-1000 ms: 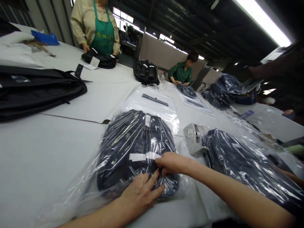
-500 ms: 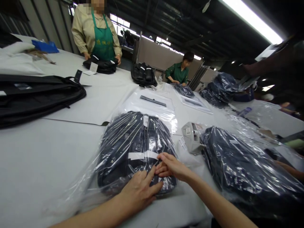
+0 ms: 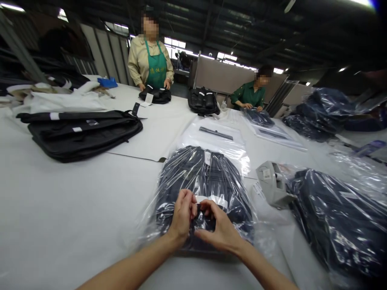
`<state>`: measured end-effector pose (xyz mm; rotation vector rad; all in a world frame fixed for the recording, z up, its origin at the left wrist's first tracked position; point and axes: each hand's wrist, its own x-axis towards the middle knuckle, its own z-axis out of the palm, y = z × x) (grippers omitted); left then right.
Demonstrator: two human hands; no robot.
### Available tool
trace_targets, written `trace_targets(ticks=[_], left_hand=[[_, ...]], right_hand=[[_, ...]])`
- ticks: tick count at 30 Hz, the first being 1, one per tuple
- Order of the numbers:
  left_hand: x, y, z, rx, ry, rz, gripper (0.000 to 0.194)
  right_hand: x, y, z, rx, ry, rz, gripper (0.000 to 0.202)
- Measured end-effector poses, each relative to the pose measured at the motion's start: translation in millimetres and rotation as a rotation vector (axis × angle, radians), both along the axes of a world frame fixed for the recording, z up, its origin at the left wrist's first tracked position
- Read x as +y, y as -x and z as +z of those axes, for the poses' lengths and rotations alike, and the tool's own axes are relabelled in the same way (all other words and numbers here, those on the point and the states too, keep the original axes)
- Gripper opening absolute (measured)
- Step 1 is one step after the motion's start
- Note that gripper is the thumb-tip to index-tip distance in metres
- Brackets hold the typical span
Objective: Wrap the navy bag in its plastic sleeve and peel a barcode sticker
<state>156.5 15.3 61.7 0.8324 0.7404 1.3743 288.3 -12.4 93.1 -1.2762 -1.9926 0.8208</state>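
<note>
A dark backpack (image 3: 193, 171) in a clear plastic bag (image 3: 151, 213) lies on the white table in front of me. White strips (image 3: 218, 200) cross its front, and a white tag (image 3: 207, 158) shows near its top. Over the middle of the backpack, my left hand (image 3: 182, 213) has its fingers curled together; what they hold, if anything, is hidden. Just to the right, my right hand (image 3: 219, 227) is curved above the plastic, thumb and fingers apart, with nothing visible between them.
A tape dispenser (image 3: 273, 185) stands at right beside another bagged dark bag (image 3: 338, 213). Flat plastic bags (image 3: 216, 139) lie behind the backpack. A black bag (image 3: 84, 133) rests at left. Two co-workers stand across the table, one in a green apron (image 3: 156, 70), handling bags.
The view has swung left, so things sit further right. My left hand has risen from lying spread on the bag and curled; my right hand's thumb and fingers have opened apart.
</note>
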Motion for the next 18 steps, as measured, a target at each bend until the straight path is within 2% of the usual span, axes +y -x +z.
trace_targets(ticks=[1,3,5,7,9,11,12,14,18], left_hand=[[3,4,2.7,-0.046,0.001,-0.003,0.028],[5,18,9.9,-0.026,-0.056,-0.083,0.032],[-1,41,18.6,0.17,-0.172,-0.182,0.039],[-12,68,26.9,0.565,-0.337,-0.215,0.052],[-24,92,33.0,1.054,-0.477,-0.168,0.064],[-33,110,35.9,1.424,-0.517,-0.12,0.057],[-36,117,36.4,1.517,-0.486,-0.123,0.048],[-39,126,36.4,1.536,-0.37,-0.195,0.033],[-31,134,33.5,1.235,-0.18,-0.365,0.015]], right_hand=[[4,0,-5.0,-0.016,0.01,-0.002,0.054],[9,-2,-12.2,-0.059,0.01,0.015,0.036],[11,-3,-14.9,-0.092,0.009,0.037,0.016],[11,-4,-14.1,-0.082,0.04,0.025,0.011],[10,-3,-11.9,-0.033,0.104,0.017,0.011],[10,-3,-10.8,0.034,0.186,0.015,0.011],[10,-3,-11.1,0.067,0.223,0.014,0.012],[11,-5,-13.1,0.123,0.283,0.004,0.014],[13,-7,-17.6,0.152,0.326,0.018,0.016]])
